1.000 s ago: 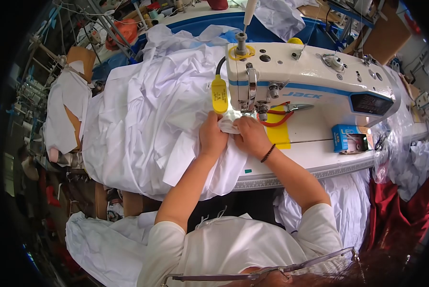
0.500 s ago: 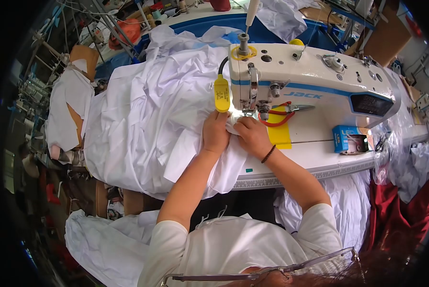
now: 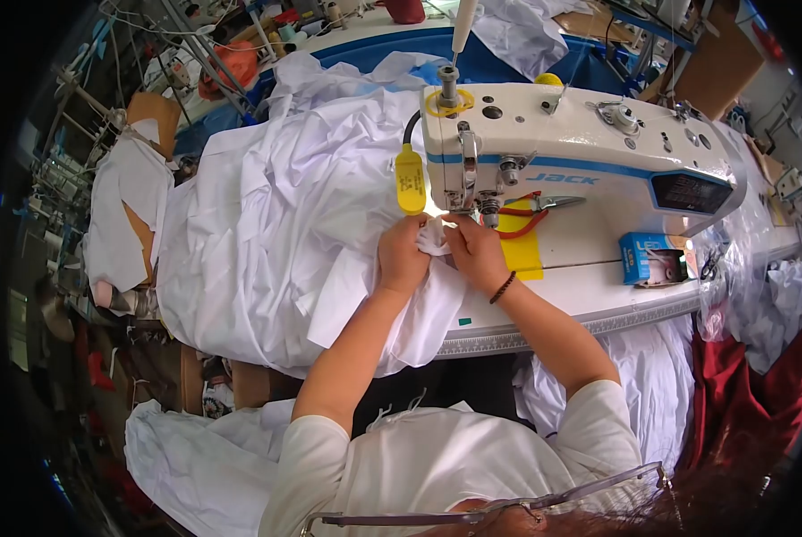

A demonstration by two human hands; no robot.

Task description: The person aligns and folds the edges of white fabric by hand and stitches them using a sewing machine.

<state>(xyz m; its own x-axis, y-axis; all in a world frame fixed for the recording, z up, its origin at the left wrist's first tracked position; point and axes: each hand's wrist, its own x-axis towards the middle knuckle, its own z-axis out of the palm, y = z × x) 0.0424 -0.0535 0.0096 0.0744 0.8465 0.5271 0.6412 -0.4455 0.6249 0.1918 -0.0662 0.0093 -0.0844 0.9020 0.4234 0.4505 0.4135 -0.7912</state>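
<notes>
White fabric (image 3: 267,206) lies in loose folds over the left of the table and runs up to the needle area of a sewing machine (image 3: 562,161). My left hand (image 3: 403,254) is closed on a bunched edge of it, just below the yellow lamp (image 3: 410,182). Close beside, my right hand (image 3: 476,254) pinches the same gathered edge in front of the presser foot. A small fold of cloth shows between the two hands. The fingertips and the needle point are partly hidden.
Red-handled snips (image 3: 539,215) lie on a yellow sheet (image 3: 528,259) under the machine arm. A blue LED box (image 3: 656,259) stands to the right. A ruler strip (image 3: 562,334) edges the table, with white cloth (image 3: 660,385) and red cloth (image 3: 750,394) hanging below.
Both hands have shifted slightly, and the right has turned a little. More of the bunched cloth now shows between them.
</notes>
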